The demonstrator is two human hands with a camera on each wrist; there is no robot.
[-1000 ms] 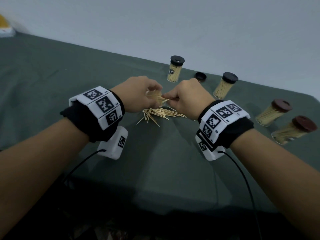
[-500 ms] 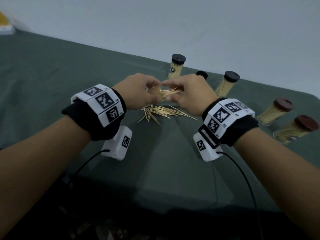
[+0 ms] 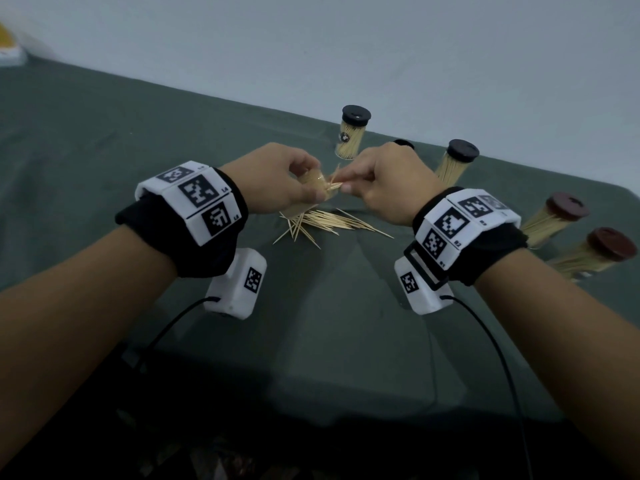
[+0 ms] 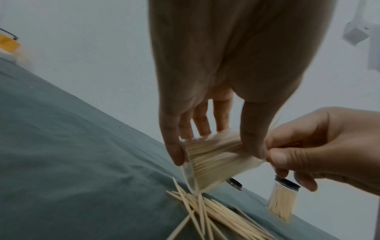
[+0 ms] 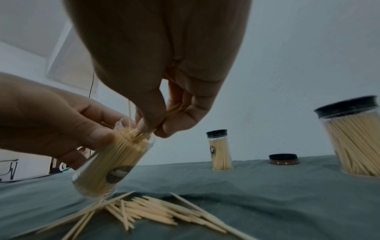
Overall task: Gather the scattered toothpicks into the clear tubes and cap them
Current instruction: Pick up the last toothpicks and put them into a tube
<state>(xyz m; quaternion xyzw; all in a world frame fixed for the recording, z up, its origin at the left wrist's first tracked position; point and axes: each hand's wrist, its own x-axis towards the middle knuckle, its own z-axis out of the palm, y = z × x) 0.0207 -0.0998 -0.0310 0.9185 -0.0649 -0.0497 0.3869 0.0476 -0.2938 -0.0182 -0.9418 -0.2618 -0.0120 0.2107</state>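
My left hand (image 3: 277, 181) grips a clear tube (image 5: 109, 164) nearly full of toothpicks, tilted with its open mouth toward the right and its base just above the cloth. The same tube (image 4: 213, 160) fills the middle of the left wrist view. At the tube's mouth my right hand (image 3: 374, 185) pinches a small bunch of toothpicks (image 5: 174, 110) between thumb and fingers, their tips in the opening. A loose pile of toothpicks (image 3: 322, 223) lies on the green cloth under both hands, seen also as a fan of toothpicks (image 5: 156, 212) close up.
Two black-capped full tubes (image 3: 351, 136) (image 3: 453, 164) stand behind the hands. A loose black cap (image 5: 283, 159) lies between them. Two brown-capped tubes (image 3: 554, 216) (image 3: 595, 254) lie at the right. The table's front edge (image 3: 311, 403) runs below my wrists.
Both hands rose from the pile. The right hand lifted a bunch of toothpicks and brought it to the mouth of the tube held by the left.
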